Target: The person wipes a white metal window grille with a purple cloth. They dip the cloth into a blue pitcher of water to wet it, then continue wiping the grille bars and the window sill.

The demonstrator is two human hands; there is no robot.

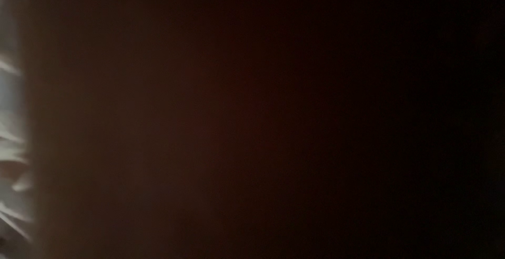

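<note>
Almost the whole head view is covered by something dark, brownish-black and out of focus (263, 117), pressed close to the camera. What it is cannot be told. Only a thin strip at the left edge stays light, showing blurred pale grey-white streaks (10, 148) with no clear shape. Neither my left hand nor my right hand can be made out anywhere, and no object is recognisable.
</note>
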